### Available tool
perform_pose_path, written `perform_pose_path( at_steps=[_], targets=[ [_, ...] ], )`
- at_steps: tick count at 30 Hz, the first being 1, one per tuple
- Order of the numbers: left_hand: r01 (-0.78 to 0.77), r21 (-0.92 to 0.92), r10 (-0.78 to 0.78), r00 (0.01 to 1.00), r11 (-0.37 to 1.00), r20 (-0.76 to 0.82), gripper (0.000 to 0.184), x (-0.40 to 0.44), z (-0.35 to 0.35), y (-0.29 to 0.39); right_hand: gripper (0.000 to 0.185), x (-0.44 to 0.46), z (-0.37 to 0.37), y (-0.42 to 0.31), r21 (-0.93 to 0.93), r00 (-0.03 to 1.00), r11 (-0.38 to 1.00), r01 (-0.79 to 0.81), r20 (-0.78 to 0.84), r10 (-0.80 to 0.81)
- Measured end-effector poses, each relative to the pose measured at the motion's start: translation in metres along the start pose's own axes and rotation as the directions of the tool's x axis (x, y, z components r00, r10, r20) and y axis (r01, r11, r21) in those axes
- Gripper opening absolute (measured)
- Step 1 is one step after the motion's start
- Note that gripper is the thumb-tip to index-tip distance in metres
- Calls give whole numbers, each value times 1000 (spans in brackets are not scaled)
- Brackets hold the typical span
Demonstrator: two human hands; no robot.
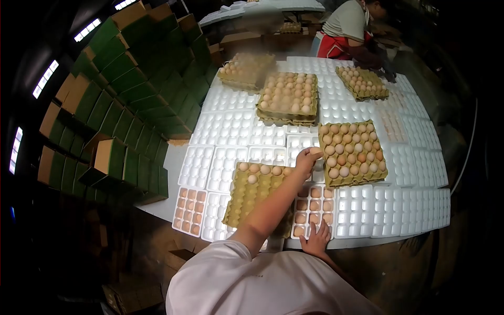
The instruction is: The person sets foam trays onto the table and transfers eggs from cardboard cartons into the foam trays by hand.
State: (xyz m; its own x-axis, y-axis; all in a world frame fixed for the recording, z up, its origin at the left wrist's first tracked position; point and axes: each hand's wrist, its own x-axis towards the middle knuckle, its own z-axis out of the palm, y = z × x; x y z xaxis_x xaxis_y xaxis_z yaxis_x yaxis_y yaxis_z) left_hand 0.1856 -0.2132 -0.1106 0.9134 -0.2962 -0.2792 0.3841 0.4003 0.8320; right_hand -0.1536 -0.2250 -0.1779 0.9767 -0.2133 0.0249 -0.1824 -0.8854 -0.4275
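My left hand (305, 163) is stretched forward, closed on an egg (315, 150) beside the left edge of a full pulp egg tray (338, 181). Below it, my right hand (316, 240) lies with fingers apart over the front of a white foam tray (333, 231), touching or nearly touching the brown eggs (314, 205) in it. My left forearm crosses a mostly bare pulp tray (249, 197), hiding part of it. That tray keeps a row of eggs along its far edge and one lone egg (252, 179).
White foam trays (228, 126) cover the table. A filled foam tray (189, 211) sits at the left front. Stacked pulp trays of eggs (287, 97) stand farther back. Green boxes (118, 86) are piled at left. A person in a red apron (336, 46) works at the far right.
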Motion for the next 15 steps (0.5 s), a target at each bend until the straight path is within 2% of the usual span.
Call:
perform_pose_path(
  at_steps=[3,4,7,8,10,11,13,15],
  targets=[
    [135,-46,-135,991,990,4,28,-50,-34,-10,89,7,-2,4,9,998,999,-31,51,30],
    [128,-119,-128,992,985,9,31,-61,-43,-19,90,7,-2,5,17,997,999,-38,67,37],
    [158,-94,-154,987,983,43,37,-93,-60,-29,94,7,2,9,40,995,999,-35,100,31],
    [168,-94,-155,980,981,125,40,-98,-69,-34,95,8,4,11,37,994,999,-27,103,24],
    [158,-39,-154,984,987,95,46,-121,-66,-24,96,6,3,11,39,990,999,-31,142,25],
    [172,-17,-171,983,985,70,48,-134,-66,-23,95,6,3,13,50,988,998,-28,152,20],
    [200,-4,-197,966,980,169,54,-149,-83,-22,90,7,-11,8,103,982,993,-58,187,38],
    [189,-92,-173,972,978,157,56,-172,-93,-18,87,7,-11,12,140,978,988,-63,204,34]
  ],
)
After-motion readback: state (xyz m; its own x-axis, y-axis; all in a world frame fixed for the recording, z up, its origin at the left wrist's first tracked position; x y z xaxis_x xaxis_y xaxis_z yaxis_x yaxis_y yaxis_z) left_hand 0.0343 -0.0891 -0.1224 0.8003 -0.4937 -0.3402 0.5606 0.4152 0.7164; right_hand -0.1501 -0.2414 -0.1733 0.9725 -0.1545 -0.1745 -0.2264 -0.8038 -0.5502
